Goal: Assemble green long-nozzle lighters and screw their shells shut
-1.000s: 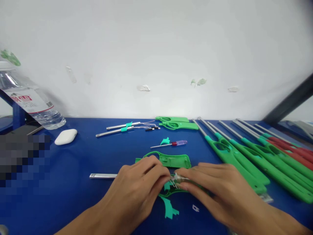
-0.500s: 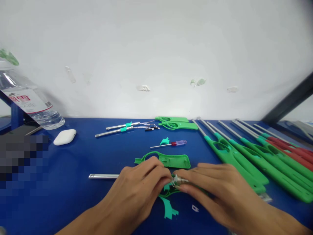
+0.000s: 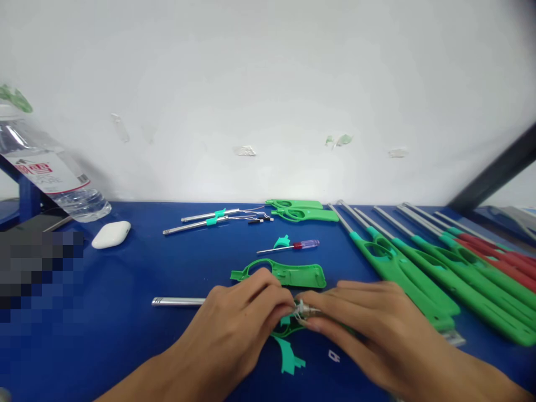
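Note:
My right hand is closed around a clear part with a pale valve-like tip, probably a lighter's gas tank; most of it is hidden by the fingers. Against that tip, the fingers of my left hand are pinched together, and what they hold is hidden. Under both hands lies a green lighter half-shell, and a metal tube sticks out to the left. Just beyond the hands rests another open green half-shell. A loose teal trigger piece and a small white clip lie nearer me.
Behind are a screwdriver, a teal piece, two metal tubes with wires and green shells. Several long green lighters and red ones lie right. Left are a white case and water bottle.
Both hands stay almost in place. The pale tip between them has shifted and tilted very slightly; everything else lies as before.

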`<state>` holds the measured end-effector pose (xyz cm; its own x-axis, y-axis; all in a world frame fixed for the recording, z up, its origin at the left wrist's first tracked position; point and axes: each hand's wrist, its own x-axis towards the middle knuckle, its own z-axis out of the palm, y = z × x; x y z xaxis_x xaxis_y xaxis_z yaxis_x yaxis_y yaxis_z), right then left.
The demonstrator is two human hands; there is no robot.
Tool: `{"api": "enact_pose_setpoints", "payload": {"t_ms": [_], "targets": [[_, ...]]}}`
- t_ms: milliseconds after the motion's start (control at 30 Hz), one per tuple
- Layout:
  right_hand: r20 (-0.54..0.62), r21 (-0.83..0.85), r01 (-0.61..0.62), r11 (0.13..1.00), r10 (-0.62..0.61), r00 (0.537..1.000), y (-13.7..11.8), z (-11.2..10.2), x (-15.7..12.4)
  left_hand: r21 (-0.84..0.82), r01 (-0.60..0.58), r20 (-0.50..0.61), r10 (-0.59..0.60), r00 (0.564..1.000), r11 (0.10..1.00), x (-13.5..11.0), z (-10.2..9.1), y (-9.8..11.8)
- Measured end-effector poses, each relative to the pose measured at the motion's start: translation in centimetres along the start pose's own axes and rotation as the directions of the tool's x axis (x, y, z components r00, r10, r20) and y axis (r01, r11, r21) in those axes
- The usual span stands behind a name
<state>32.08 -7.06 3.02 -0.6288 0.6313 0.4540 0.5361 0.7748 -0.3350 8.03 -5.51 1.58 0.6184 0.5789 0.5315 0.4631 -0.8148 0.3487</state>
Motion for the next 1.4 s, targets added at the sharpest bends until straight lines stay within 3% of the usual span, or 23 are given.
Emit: {"api": "enact_pose_setpoints", "payload": {"t_ms": [967, 1233, 1400], "targets": [[0.005, -0.043, 0.013, 0.999, -0.013, 1.0, -0.14, 0.11, -0.14, 0.072, -0.099, -0.012, 0.1, 0.995, 0.992, -0.15, -0.38, 0.23], [-0.052, -0.084, -0.054, 0.995, 0.05, 0.997, -0.07, 0.16, -0.32, 0.122, 0.009, -0.086, 0.002, 0.996, 0.993, 0.2, 0.04, 0.22], [-0.106, -0.108, -0.044, 0.993, 0.033, 0.994, 0.24, 0.28, -0.17, 0.089, 0.083, -0.046, -0.079, 0.996, 0.993, 0.18, 0.09, 0.19]]}}
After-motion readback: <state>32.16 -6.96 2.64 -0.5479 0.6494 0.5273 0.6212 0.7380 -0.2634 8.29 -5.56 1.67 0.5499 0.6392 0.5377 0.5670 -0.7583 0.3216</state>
